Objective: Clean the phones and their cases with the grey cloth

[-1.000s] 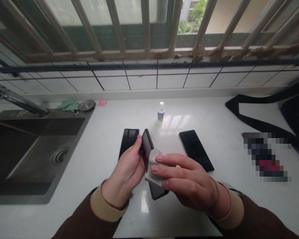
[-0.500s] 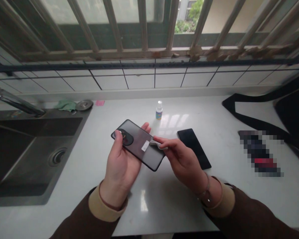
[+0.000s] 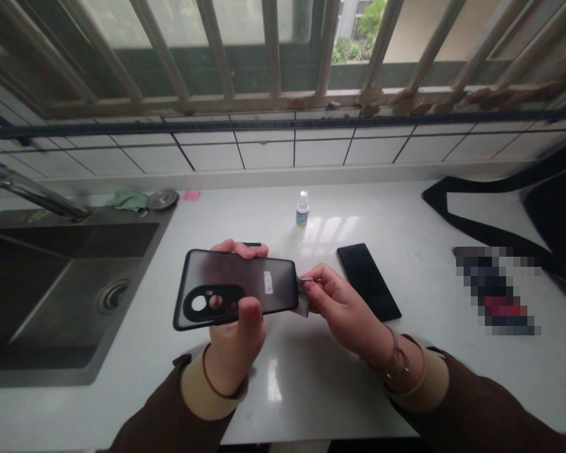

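My left hand [image 3: 233, 340] grips a dark translucent phone case [image 3: 236, 288] held level above the white counter [image 3: 311, 384], its camera cutout to the left and a small white sticker near its right end. My right hand [image 3: 339, 305] pinches a small white cloth [image 3: 303, 301] against the case's right edge. A black phone [image 3: 368, 281] lies flat on the counter just right of my right hand. Another dark phone is mostly hidden behind the case; only a sliver shows by my left fingertips.
A small dropper bottle [image 3: 302, 209] stands at the back of the counter. A steel sink [image 3: 51, 283] with a tap [image 3: 28, 189] fills the left. A green rag [image 3: 127, 199] and drain plug [image 3: 163, 199] lie behind it. Black bag straps [image 3: 481, 220] lie at right.
My left hand has turned the case from edge-on to flat and swung it level, camera cutout leftward. The cloth has moved from the case's face to its right edge.
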A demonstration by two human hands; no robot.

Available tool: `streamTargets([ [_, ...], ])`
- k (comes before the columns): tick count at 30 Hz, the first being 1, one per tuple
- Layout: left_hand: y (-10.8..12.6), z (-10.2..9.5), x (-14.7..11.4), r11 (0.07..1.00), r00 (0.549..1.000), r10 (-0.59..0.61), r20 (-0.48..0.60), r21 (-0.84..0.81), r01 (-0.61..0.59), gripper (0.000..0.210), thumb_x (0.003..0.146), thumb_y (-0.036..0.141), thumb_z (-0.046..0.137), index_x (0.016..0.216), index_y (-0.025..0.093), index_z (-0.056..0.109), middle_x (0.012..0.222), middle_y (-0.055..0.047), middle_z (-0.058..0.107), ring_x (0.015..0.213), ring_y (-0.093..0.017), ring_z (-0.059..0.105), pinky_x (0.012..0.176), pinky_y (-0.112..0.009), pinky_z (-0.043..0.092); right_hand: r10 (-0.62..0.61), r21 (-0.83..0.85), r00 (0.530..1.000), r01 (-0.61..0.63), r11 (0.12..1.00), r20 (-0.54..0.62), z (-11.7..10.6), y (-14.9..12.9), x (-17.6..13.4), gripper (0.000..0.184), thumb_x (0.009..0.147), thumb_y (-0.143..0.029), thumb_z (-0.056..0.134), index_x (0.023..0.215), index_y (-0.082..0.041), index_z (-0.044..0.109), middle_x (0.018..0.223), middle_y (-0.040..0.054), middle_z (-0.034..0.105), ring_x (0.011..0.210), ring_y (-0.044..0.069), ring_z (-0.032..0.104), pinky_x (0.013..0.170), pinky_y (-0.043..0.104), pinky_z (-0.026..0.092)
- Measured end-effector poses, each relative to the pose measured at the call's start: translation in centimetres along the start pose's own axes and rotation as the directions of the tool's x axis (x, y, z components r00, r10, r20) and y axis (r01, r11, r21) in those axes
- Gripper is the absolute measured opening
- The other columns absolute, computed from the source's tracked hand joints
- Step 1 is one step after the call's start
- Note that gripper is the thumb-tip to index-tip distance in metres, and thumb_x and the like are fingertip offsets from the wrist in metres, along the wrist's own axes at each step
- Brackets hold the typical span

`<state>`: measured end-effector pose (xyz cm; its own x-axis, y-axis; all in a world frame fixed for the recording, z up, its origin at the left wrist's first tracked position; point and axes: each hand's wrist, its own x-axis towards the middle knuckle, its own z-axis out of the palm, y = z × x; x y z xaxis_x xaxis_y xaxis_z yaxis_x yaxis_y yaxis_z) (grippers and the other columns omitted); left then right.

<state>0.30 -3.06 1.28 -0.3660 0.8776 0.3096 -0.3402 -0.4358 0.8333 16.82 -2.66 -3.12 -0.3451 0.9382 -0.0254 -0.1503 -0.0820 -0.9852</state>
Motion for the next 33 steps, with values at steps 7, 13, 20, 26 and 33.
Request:
streamTargets([
  [7,0.2,-0.3,1.6,0.991,0.973,-0.134,-0.190,-0.023,0.132,0.047,0.093,0.059,0.079,0.130,0.033,0.067,0.116,-0.001,0.066,0.108,-0.019,0.070,0.109,-0.040,0.058,-0.126,-0.489,0.992,0.112,0.865,0.005,0.0,-1.0,-0.6,0.013,0.112,-0.035,0.054,0.110,-0.024,0.062,0.078,-0.0012,0.067,0.068,0.016,0.063,0.060,0.028,0.046],
  [13,1.2,-0.3,2.1,0.581,0.596,-0.793,0.129,-0.136,0.803,0.075,0.102,0.081,0.037,0.125,0.019,0.073,0.102,-0.014,0.078,0.081,-0.029,0.078,0.076,-0.050,0.068,-0.408,-0.630,0.799,0.048,0.775,-0.441,-1.8,-2.4,-0.2,0.029,0.113,-0.035,0.052,0.137,-0.025,0.065,0.108,0.0082,0.080,0.092,0.025,0.078,0.077,0.041,0.063],
  [20,0.0,0.0,0.3,0.262,0.272,-0.901,0.339,-0.074,0.962,0.064,0.108,0.067,0.046,0.123,0.014,0.077,0.102,-0.017,0.082,0.088,-0.029,0.081,0.089,-0.044,0.064,-0.532,-0.744,0.842,0.410,0.528,0.087,-1.3,-2.5,-0.3,0.046,0.110,-0.010,0.047,0.152,-0.021,0.062,0.152,0.0118,0.069,0.143,0.026,0.066,0.121,0.048,0.058],
  [26,-0.3,0.3,1.4,0.354,0.392,-0.909,0.144,-0.232,0.906,0.066,0.113,0.059,0.035,0.124,0.008,0.077,0.107,-0.020,0.082,0.097,-0.029,0.081,0.095,-0.044,0.064,-0.511,-0.665,0.766,0.618,0.420,0.389,-0.9,-1.6,-0.2,0.053,0.107,-0.002,0.045,0.157,-0.017,0.055,0.155,0.0149,0.065,0.153,0.024,0.054,0.129,0.053,0.047],
  [33,1.1,-0.8,3.2,0.566,0.563,-0.823,-0.071,-0.179,0.805,0.059,0.111,0.056,0.037,0.120,0.011,0.074,0.089,-0.013,0.081,0.066,-0.024,0.076,0.066,-0.037,0.066,-0.476,-0.475,0.645,0.763,0.437,0.598,-0.4,-3.2,-1.1,0.044,0.106,-0.003,0.048,0.146,-0.014,0.062,0.149,0.0149,0.071,0.149,0.022,0.059,0.129,0.045,0.048],
])
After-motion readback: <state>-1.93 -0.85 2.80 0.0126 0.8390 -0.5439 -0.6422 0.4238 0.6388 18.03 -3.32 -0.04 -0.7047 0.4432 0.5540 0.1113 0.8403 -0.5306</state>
